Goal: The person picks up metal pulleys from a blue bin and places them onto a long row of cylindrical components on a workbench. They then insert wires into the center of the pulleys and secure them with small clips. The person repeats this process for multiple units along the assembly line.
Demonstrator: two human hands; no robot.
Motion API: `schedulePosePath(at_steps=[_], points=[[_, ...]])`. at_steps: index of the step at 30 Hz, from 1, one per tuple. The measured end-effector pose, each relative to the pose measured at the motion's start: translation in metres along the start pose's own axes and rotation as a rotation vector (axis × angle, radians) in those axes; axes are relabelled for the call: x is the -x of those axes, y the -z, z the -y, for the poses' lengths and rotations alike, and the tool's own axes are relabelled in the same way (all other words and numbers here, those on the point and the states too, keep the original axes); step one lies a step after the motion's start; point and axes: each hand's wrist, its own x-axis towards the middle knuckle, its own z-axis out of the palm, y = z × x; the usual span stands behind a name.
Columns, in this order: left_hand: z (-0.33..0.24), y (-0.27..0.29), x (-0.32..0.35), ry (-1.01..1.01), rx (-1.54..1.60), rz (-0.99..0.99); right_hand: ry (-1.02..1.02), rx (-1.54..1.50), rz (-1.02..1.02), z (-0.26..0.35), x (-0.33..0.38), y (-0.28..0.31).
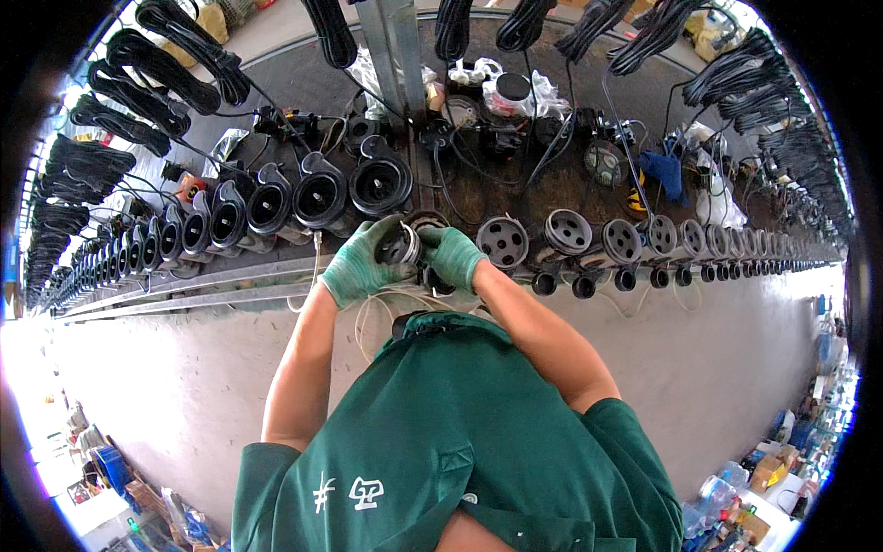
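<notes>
Both my hands wear pale green gloves and meet at the edge of the dark workbench. My left hand (357, 265) is closed round a black, cup-shaped round part (396, 247) with a silvery rim, tilted on its side. From the right, my right hand (452, 258) has its fingers curled against the rim of the same part. Just behind my hands stands an upright round unit (426, 220), its top partly hidden by the gloves. To the left is a black round housing with a hooked lip (381, 184); to the right, a round black cap with several holes (502, 241).
Long rows of similar housings (228, 221) and perforated caps (622, 241) line the bench edge. Bundled black cables (446, 32) hang overhead beside a metal post (391, 64). A blue cloth (664, 175) and plastic bags lie further back. Pale tubing (363, 322) dangles below the edge.
</notes>
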Motion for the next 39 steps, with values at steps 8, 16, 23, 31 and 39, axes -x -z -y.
schedulePosePath(at_steps=[8, 16, 23, 31, 39], points=[[-0.033, -0.005, 0.0, 0.081, -0.345, -0.116, 0.006, 0.027, -0.295, 0.026, 0.019, 0.003], [-0.038, -0.034, -0.005, 0.211, -0.336, -0.131, -0.202, 0.266, -0.174, 0.049, 0.038, 0.013], [-0.014, -0.027, -0.013, -0.173, -0.234, -0.065, -0.163, 0.409, -0.07, 0.043, 0.035, 0.025], [-0.016, -0.019, -0.032, -0.237, -0.339, 0.014, 0.013, 0.4, -0.051, 0.02, 0.03, 0.028], [-0.001, -0.028, -0.043, -0.317, -0.364, -0.124, -0.004, 0.506, -0.001, 0.024, 0.017, 0.035]])
